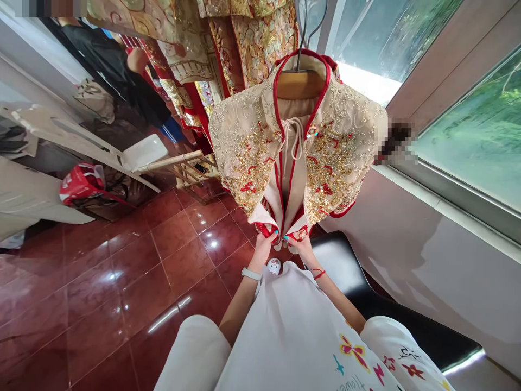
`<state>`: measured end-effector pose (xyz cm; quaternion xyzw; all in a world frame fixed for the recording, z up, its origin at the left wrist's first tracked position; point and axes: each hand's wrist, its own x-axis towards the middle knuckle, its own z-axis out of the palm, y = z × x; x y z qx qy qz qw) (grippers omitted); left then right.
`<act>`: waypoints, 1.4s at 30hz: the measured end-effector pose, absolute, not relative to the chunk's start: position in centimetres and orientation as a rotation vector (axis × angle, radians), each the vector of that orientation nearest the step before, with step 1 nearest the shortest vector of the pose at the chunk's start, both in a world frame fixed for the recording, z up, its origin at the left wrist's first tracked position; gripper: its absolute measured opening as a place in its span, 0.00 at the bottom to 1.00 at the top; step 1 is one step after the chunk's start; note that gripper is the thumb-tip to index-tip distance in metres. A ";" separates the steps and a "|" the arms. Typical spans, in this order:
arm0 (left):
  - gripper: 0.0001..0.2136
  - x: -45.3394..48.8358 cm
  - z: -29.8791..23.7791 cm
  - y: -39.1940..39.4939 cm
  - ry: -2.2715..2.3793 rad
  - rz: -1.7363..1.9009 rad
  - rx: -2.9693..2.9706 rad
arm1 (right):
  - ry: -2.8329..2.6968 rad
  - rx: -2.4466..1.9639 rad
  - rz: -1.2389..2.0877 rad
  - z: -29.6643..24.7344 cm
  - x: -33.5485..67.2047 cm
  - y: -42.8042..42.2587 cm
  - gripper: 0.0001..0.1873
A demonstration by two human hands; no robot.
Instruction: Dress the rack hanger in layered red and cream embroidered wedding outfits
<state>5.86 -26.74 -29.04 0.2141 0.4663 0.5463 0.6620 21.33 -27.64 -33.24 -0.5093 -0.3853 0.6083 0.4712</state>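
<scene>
**Item:** one short cream lace jacket (pixel 299 146) with gold sequin embroidery and red trim, hung open-fronted on a wooden hanger (pixel 296 84), its neck tied with a pale cord (pixel 293 140). It hung beside a window (pixel 468 125).

**Left hand** (pixel 262 251), teal nails, white wristband (pixel 251 274): fingers (pixel 268 238) pinched the lower front edge of the jacket.

**Right hand** (pixel 300 247), teal nails, red cord bracelet (pixel 318 274): fingers (pixel 293 240) pressed together on the opposite front edge, just beside the left hand.

**Containers:** a red-and-white plastic bag (pixel 81 183) on the floor at left, contents hidden; a pale cloth bag (pixel 94 100) farther back, contents not visible; a wooden rack (pixel 191 172) holding a phone (pixel 200 168).

**Also present:** red-and-gold embroidered garments (pixel 252 43) hanging behind the jacket; a white folding chair (pixel 142 155); a black padded seat (pixel 345 277) below the window; a red tile floor (pixel 163 304); a printed white shirt (pixel 293 331) worn by the person.
</scene>
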 end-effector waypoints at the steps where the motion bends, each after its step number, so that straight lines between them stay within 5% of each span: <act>1: 0.14 6.2 -29.0 -26.8 1.057 1.247 0.493 | -0.928 -1.246 1.473 -33.1 21.3 -27.7 0.22; 42: 0.15 8.2 -29.0 -28.1 1.152 1.343 0.598 | -0.731 -1.192 1.357 -31.0 19.3 -27.9 0.21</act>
